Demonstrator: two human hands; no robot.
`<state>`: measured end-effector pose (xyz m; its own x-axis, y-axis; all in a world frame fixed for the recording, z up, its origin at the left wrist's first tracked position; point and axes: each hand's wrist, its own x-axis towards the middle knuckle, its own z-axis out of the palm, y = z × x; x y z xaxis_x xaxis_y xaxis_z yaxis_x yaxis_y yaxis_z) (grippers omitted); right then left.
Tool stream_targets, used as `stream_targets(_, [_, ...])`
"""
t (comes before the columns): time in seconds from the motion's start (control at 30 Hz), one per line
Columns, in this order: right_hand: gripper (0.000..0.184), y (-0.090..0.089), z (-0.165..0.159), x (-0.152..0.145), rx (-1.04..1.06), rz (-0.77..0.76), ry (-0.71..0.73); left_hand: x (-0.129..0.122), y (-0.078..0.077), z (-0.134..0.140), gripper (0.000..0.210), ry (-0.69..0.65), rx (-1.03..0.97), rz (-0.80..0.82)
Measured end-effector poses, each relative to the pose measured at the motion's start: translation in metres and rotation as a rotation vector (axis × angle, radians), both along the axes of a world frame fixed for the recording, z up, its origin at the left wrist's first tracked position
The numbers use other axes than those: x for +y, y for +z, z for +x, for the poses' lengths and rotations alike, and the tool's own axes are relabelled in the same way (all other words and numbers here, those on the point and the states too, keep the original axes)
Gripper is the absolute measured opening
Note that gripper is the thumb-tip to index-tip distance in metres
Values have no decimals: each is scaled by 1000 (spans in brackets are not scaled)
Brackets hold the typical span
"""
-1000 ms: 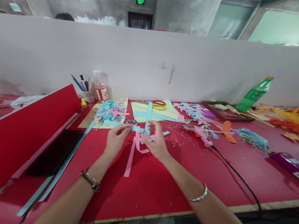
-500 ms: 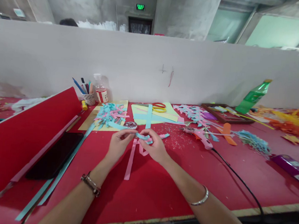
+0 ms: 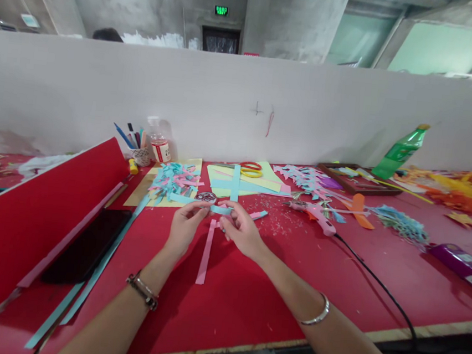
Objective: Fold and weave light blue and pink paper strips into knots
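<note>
Between my two hands, above the red tabletop, runs a light blue paper strip (image 3: 221,210). My left hand (image 3: 188,223) pinches its left end between thumb and fingers. My right hand (image 3: 244,230) grips the other end, where some pink paper shows; how the two papers join is hidden by the fingers. Beneath and between the hands a pink paper strip (image 3: 205,255) lies on the table. Another light blue strip (image 3: 235,183) stretches away just behind my right hand. A small round dark-patterned item (image 3: 206,196) sits just past my left hand.
A pile of blue and pink paper pieces (image 3: 177,179) lies left of centre, and scissors (image 3: 251,170) rest on pale sheets behind. To the right are a pink glue gun (image 3: 318,215) with its cord and a green bottle (image 3: 400,154). A black phone (image 3: 87,246) lies left.
The blue strip between my hands is now straighter and level. A pink loop that hung below my right hand has moved up and is mostly hidden. Both hands have barely shifted.
</note>
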<state>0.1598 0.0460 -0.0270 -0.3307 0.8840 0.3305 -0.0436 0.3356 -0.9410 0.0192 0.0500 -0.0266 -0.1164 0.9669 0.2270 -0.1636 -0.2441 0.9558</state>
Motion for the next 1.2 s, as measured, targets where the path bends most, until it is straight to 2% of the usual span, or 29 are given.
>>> stream_targets(0.17, [18, 0, 0, 2, 46, -42, 16, 2, -3, 0, 22, -56, -68, -39])
stream_targets(0.27, [18, 2, 1, 3, 80, -41, -51, 0, -2, 1, 26, -92, -56, -37])
stream_targets(0.43, [22, 4, 3, 4, 163, -75, -147, -6, 4, 5, 42, -259, 49, -27])
stream_targets(0.57, [22, 6, 4, 7, 243, -117, -178, -9, 4, 10, 54, -396, 139, 37])
stream_targets(0.77, [23, 4, 7, 11, 242, -74, -288, -15, 0, 12, 65, -503, 273, 110])
stream_targets(1.03, [20, -2, 14, 17, 175, 22, -448, -21, 3, 15, 67, -458, 435, 135])
stream_targets(1.13, [20, -2, 17, 18, 108, 63, -496, -17, -3, 14, 63, -345, 495, 93])
stream_targets(1.2, [19, 1, 19, 17, 21, 144, -556, -13, -8, 13, 51, -245, 549, 86])
